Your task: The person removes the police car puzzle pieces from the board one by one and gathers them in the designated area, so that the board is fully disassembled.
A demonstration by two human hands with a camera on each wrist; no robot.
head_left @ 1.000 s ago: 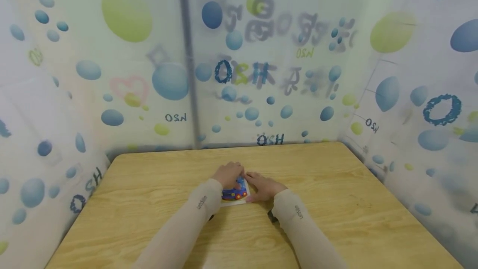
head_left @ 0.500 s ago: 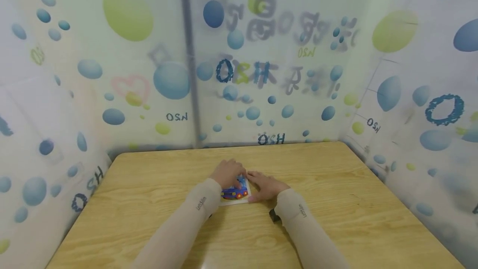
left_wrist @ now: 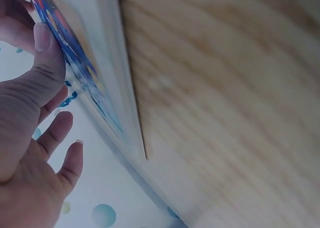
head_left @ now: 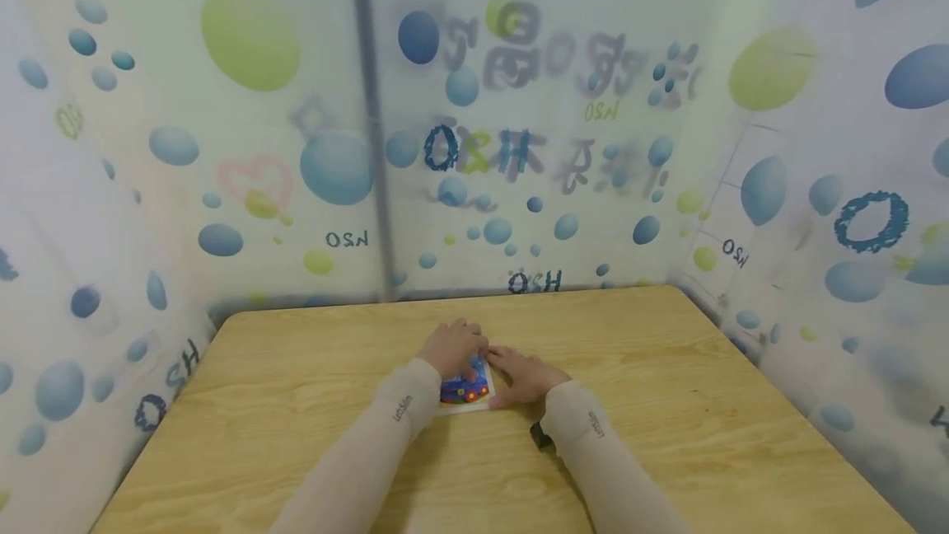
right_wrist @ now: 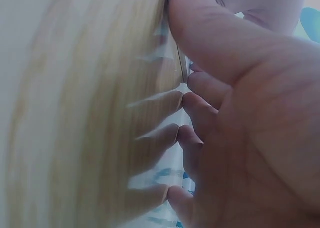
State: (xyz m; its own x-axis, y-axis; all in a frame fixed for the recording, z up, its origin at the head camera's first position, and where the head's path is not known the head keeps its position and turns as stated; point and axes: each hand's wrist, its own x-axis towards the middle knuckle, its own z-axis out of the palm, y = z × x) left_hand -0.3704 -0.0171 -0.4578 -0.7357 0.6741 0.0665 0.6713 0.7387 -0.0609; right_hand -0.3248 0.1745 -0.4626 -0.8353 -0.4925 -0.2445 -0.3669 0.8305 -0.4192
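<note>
A small flat picture board [head_left: 465,392] lies on the wooden table, with a white border around a blue, red and yellow vehicle picture. My left hand [head_left: 454,348] reaches over its far left part, hiding much of the picture. In the left wrist view the thumb [left_wrist: 42,38] touches or nearly touches the picture face, and the other fingers are loosely bent; no loose piece shows. My right hand [head_left: 526,376] is spread at the board's right edge, its thumb by the near right corner. Its fingertips [right_wrist: 185,133] touch the tabletop in the right wrist view.
The wooden table [head_left: 645,452] stretches out on every side of the board. White sheets [head_left: 245,130] printed with blue and green drops stand behind it and along both sides. A dark wrist strap [head_left: 541,435] shows below the right cuff.
Both hands and the board keep nearly the same places. The head view has shifted slightly, so the whole scene sits a little lower now.
</note>
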